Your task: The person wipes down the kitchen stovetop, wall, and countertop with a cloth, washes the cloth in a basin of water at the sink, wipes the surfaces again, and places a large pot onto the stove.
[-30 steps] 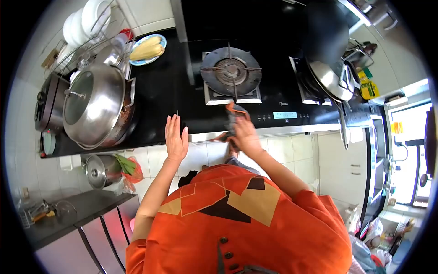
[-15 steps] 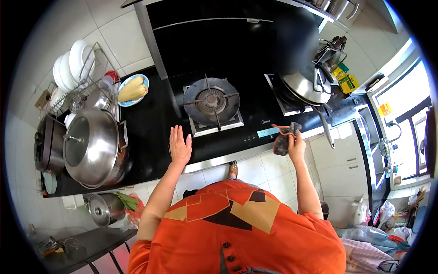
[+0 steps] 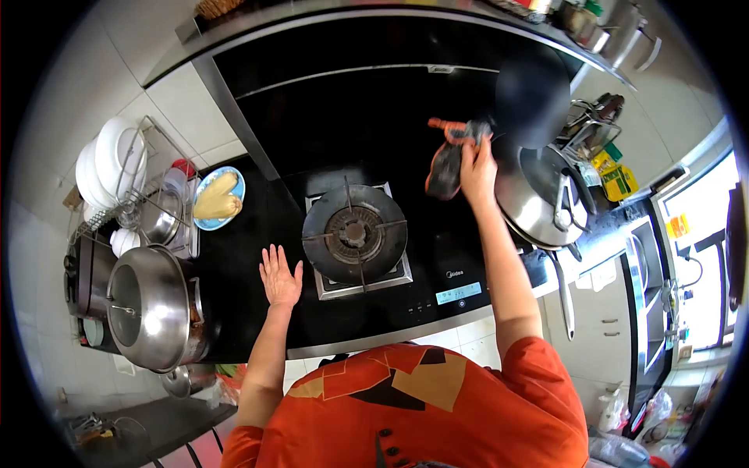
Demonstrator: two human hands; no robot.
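Observation:
My right hand point(image 3: 478, 170) grips a dark grey cloth with orange edging point(image 3: 445, 173), which hangs over the back of the black cooktop point(image 3: 437, 234), between the burner and the lidded wok. It looks bunched, and I cannot tell whether it touches the surface. My left hand point(image 3: 281, 278) holds nothing; its fingers are spread, palm down, over the black counter just left of the gas burner point(image 3: 355, 234). The burner carries a dark round pan support with nothing on it.
At right, a lidded wok point(image 3: 538, 195) has its handle sticking out past the front edge. A blue plate point(image 3: 236, 170) of pale yellow vegetables lies at left, beside a dish rack point(image 3: 148, 156). A large steel pot point(image 3: 152, 308) stands near the front left.
My right hand has carried the cloth from the front edge up to the back of the cooktop. The left hand stays spread by the burner. My view has shifted over the cooktop.

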